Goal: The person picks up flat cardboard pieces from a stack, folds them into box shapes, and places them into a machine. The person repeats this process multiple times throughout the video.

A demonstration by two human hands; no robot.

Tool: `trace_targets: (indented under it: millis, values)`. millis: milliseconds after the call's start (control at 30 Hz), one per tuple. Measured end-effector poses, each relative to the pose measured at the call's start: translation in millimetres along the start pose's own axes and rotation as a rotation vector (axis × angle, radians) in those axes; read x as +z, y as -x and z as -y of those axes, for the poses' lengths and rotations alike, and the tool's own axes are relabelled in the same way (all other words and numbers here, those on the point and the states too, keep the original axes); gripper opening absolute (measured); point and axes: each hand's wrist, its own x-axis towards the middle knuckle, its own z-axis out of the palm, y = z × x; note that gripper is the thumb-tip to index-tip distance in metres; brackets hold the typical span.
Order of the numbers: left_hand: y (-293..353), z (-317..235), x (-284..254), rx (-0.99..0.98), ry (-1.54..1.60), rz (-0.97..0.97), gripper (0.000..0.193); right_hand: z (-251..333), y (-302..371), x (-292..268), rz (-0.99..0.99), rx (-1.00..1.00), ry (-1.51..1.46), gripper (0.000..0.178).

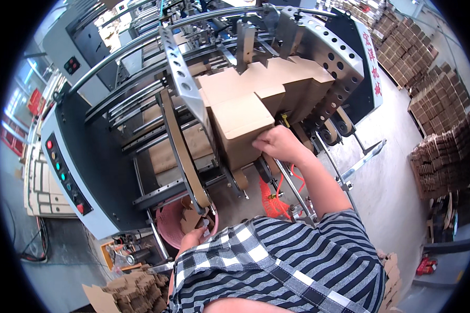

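Head view: right hand at the near right corner of the brown cardboard stack, fingers curled in against its side, can't tell if they pinch a sheet; stack sits at the machine's near end between two perforated metal plates, right of a tan belt. Left hand low by the pink basket with cardboard scraps inside, finger state and any grip can't tell.

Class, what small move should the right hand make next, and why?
Perhaps ease the nearest cardboard slightly toward the striped shirt: the right hand has its fingers curled at the cardboard's front face, which is turned that way.
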Motion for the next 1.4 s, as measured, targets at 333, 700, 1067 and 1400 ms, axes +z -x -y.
trace_targets:
  millis: [333,700,1067,1400]
  values:
    - [-4,-45,-28,0.046,-0.111,-0.018,0.039,-27,0,-30,-0.156,0.211,0.011,0.021]
    - [-15,-49,-19,-0.06,-0.12,0.133,0.041,-89,-50,-17,-0.052,0.166,0.019,0.021]
    - [-15,-27,-5,-0.005,-0.14,0.101,0.039,-187,-62,-28,-0.101,0.385,0.463,0.019]
    - [-37,-53,-10,0.076,-0.199,0.155,0.032,-162,-59,-36,-0.005,0.457,0.351,0.023]
